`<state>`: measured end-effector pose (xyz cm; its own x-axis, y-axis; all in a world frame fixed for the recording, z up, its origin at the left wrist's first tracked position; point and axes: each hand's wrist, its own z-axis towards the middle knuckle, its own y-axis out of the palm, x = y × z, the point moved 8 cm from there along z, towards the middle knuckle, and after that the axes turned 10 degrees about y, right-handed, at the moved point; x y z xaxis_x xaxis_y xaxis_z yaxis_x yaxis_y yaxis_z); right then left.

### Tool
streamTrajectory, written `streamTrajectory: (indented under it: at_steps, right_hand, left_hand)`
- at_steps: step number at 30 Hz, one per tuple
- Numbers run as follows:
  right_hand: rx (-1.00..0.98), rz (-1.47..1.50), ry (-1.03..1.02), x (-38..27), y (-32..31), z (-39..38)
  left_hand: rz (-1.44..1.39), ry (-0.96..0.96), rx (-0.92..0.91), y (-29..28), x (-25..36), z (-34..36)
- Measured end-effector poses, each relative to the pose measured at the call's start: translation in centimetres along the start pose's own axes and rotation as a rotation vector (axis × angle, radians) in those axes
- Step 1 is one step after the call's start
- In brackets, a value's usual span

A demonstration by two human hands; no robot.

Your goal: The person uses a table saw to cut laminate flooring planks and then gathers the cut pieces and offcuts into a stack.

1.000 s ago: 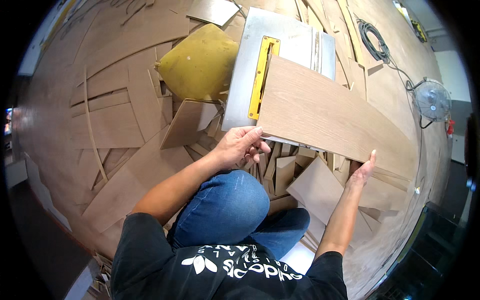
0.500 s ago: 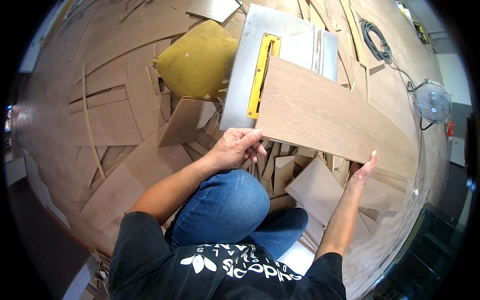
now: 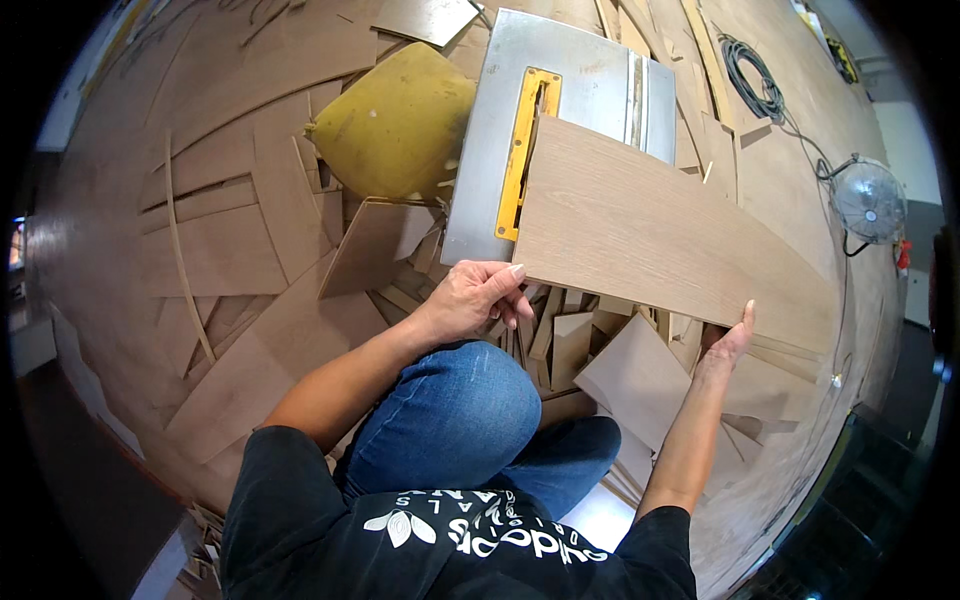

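A wide light-brown wood-grain plank [image 3: 660, 220] lies over the grey metal table of a table saw [image 3: 590, 70]. Its left edge runs beside the yellow slotted insert [image 3: 527, 150], while the right part sticks out past the metal top. At the plank's near left corner, my left hand [image 3: 478, 297] is closed, thumb and forefinger at the corner and the other fingers curled below. Farther right, my right hand [image 3: 728, 345] grips the near edge, its thumb on top and its fingers hidden underneath. Any blade showing in the slot is too small to make out.
Offcuts [image 3: 572, 350] are heaped between my knees and the saw. A dusty yellow bag-like object [image 3: 390, 120] stands left of the saw, near a leaning board [image 3: 368, 250]. A coiled cable [image 3: 752, 85] and a fan [image 3: 868, 203] are at the right.
The whole view has shifted very slightly. My hands and the plank keep nearly the same place against the saw.
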<state>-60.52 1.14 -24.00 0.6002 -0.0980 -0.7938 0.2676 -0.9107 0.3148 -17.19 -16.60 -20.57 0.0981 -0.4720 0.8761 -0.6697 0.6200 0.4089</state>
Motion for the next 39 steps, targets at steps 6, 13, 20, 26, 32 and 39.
streamTrajectory:
  at_steps: [6, 13, 20, 26, 32, 39]
  right_hand:
    - [0.077, 0.006, -0.018, -0.1, -0.3, -0.3]
    - [-0.016, -0.001, 0.01, 0.2, 0.7, -0.5]
    - [0.022, 0.004, 0.022, 0.5, -0.1, 0.4]
    - [0.048, -0.009, 0.012, 0.0, 0.2, 0.3]
    - [0.052, -0.021, 0.013, 0.0, 0.6, -0.2]
    - [0.06, -0.033, -0.014, -0.1, -0.2, 0.3]
  left_hand:
    - [-0.015, -0.021, 0.001, -0.1, -0.5, 0.0]
    - [-0.079, 0.003, -0.001, 0.2, -0.3, 0.0]
    - [-0.113, -0.005, 0.007, 0.3, -0.6, -0.1]
    - [-0.134, -0.009, 0.015, 0.3, -1.0, 0.0]
    - [-0.189, 0.0, 0.012, 0.3, -1.2, -0.1]
    - [-0.161, -0.013, -0.004, 0.4, -1.3, -0.3]
